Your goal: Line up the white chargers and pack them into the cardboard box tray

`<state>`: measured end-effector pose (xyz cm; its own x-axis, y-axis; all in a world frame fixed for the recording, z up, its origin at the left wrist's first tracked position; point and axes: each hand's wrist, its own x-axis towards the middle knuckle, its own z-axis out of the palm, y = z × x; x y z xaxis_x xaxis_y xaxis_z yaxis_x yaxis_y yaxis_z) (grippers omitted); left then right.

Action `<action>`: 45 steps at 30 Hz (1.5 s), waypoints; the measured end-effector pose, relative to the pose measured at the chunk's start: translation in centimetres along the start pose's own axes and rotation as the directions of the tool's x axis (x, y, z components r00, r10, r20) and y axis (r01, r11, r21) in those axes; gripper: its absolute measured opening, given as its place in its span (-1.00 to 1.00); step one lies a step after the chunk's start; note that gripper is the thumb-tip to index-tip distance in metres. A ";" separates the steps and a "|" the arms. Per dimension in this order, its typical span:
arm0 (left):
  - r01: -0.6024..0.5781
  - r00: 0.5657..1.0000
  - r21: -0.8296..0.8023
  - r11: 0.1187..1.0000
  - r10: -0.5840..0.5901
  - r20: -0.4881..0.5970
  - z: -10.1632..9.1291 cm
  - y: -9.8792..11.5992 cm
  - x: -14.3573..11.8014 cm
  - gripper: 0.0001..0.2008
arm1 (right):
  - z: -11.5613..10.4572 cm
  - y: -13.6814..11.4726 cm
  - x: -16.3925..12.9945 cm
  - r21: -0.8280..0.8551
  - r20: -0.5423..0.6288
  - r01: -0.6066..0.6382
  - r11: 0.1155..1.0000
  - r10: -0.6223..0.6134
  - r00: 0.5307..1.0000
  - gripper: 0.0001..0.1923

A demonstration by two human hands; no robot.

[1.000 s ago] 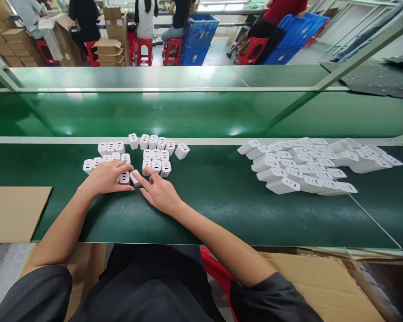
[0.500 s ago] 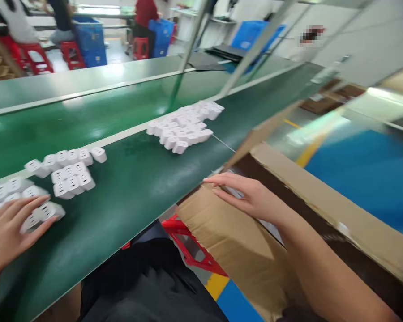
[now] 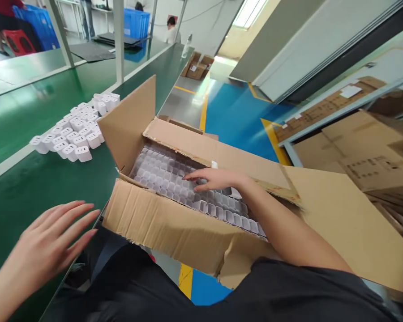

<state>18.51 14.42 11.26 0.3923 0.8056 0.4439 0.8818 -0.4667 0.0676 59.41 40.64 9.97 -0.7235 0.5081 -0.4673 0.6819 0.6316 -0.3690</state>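
Observation:
An open cardboard box (image 3: 174, 237) stands beside the green bench, its flaps spread. Inside lie clear plastic trays (image 3: 168, 179) with rows of small pockets; whether the pockets hold anything is hard to make out. Over these trays reaches my right hand (image 3: 216, 179), fingers stretched and thumb apart, with nothing visible in it. My left hand (image 3: 58, 235) hovers at the bench's front edge, left of the box, fingers spread and holding nothing. White charger blocks (image 3: 79, 129) with slots in their ends stand grouped on the green surface, beyond my left hand.
A long green bench (image 3: 100, 179) runs away on the left, with metal posts (image 3: 119, 44) rising from it. Dark flat sheets (image 3: 94, 51) and blue crates (image 3: 136, 23) are farther back. More cartons (image 3: 372, 152) are stacked at right. People are in the background.
The view has swung right. My left hand has come away from the white charger blocks with nothing in it. My right hand has moved from the box's edge to over the trays inside.

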 end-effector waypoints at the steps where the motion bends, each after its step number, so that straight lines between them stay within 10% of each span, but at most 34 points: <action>1: -0.058 0.998 -0.009 0.998 0.058 0.028 1.5 0.9 2.7 -0.51 | 0.3 0.1 -0.2 0.004 0.007 0.007 1.000 -0.007 1.000 -0.41; 6: -0.205 0.971 -0.093 0.974 0.215 0.109 8.7 4.6 11.5 -0.42 | 2.7 2.2 -2.1 0.078 0.016 -0.047 0.996 0.046 0.999 -0.45; 11: -0.168 0.974 -0.041 0.985 0.172 0.149 12.2 4.7 11.7 -0.47 | 3.3 5.5 -6.3 0.146 0.003 -0.084 0.986 0.084 0.996 -0.54; 22: -0.221 0.972 0.013 0.975 0.219 0.091 12.1 4.4 11.5 -0.49 | 7.7 5.8 -7.8 0.037 0.318 -0.175 0.984 0.155 0.935 0.16; 32: -0.225 0.970 0.020 0.974 0.223 0.093 12.0 4.5 11.7 -0.48 | 8.3 5.6 -5.8 -0.207 0.159 -0.064 0.976 0.098 0.982 -0.25; 45: -0.241 0.970 0.039 0.970 0.239 0.042 12.0 4.7 11.4 -0.44 | 9.4 4.5 -4.6 -0.323 0.085 0.085 0.943 -0.060 0.995 -0.16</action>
<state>30.24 25.83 5.97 0.6023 0.6853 0.4094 0.7710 -0.6323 -0.0759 66.81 35.63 2.97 -0.7515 0.4171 -0.5111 0.5465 0.8276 -0.1281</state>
